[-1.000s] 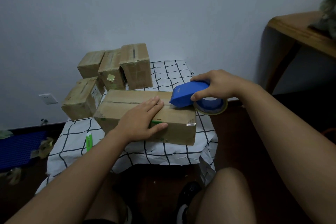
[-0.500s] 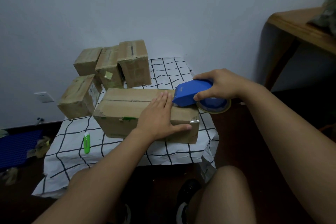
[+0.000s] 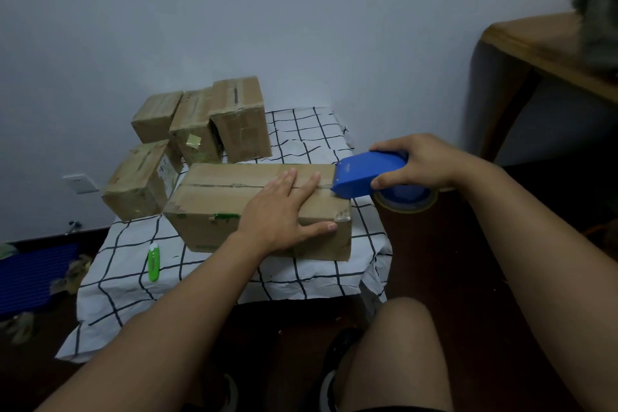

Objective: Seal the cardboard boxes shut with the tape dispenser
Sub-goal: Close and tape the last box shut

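1 long box (image 3: 234, 201) lies nearest the person on the checked cloth (image 3: 301, 274), flap seam running left to right along its top. Dispenser (image 3: 368, 174), blue, has its front edge on the right end of that seam; its tape roll (image 3: 406, 201) hangs past the box's right edge. Judged: tape is at the end of the seam, either being anchored or cut; which one cannot be told from this view.

Right hand (image 3: 421, 164) wraps the dispenser body, fingers over the top, thumb underneath, a firm closed hold. Likely reason: pressure is needed to keep the blade edge down on the cardboard.

Left hand (image 3: 284, 211) lies flat on the box, fingers straight across the seam close to the dispenser, thumb down the front face. It holds nothing; it presses. Likely reason: keeps the flaps level and stops the box sliding under the dispenser's pull.

4 smaller boxes (image 3: 200, 130) stand behind and to the left, well apart from the hands: 3 in a row at the back, 1 in front of them just beside the long box's left end. Glossy tape shows on some; whether all are sealed cannot be told.

Green cutter (image 3: 153, 261) lies on the cloth, left of the long box, untouched.

Risk: a lifted left hand could let the flaps gape.
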A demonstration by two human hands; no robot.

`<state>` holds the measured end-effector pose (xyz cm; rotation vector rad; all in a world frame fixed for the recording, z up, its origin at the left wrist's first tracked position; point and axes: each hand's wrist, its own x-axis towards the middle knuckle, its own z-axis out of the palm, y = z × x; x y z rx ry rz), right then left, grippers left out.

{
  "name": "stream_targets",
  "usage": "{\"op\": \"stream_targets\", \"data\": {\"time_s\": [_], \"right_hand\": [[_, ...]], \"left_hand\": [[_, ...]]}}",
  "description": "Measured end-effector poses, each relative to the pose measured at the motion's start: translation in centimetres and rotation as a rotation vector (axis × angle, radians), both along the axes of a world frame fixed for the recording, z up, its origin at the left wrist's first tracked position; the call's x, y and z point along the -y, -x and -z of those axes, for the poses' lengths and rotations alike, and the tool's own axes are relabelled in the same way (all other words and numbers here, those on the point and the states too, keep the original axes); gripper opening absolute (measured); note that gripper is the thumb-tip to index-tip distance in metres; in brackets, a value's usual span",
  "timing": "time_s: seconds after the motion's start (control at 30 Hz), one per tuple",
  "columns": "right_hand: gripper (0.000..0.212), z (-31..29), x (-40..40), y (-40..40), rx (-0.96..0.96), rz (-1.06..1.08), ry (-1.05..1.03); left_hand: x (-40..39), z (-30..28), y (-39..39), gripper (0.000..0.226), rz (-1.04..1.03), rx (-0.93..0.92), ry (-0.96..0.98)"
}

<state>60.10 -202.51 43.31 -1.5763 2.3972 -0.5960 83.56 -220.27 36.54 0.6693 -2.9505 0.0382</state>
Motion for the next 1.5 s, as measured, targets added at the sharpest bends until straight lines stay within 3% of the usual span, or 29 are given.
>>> {"op": "stream_targets", "data": {"time_s": [0.23,0.67,1.03,1.2,1.4,1.5], "right_hand": [[0.073,0.3,-0.1,-0.1,0.045,0.016,0.032],[0.070,-1.0,-1.0,1.2,0.006,0.000,0.081],[0.071,3.3,-2.0,2.0,0.157,0.025,0.100],[0.083,4.5,-2.7,1.7,0.247,0.032,0.148],[0.064,5.2,-3.6,2.4,0.282,0.030,0.188],[0.064,5.4,-5.7,3.7,0.317,0.059,0.182]], "left_hand": [[-3.6,-0.6,3.0,0.134,0.005,-0.024,-0.033],[-3.8,-0.1,3.1,0.119,0.006,-0.018,-0.021],[-3.7,0.3,3.1,0.101,0.046,-0.015,0.014],[-3.8,0.7,3.0,0.087,0.113,-0.036,0.071],[-3.6,0.8,3.2,0.078,0.120,-0.049,0.056],[-3.6,0.8,3.2,0.077,0.112,-0.046,0.042]]}}
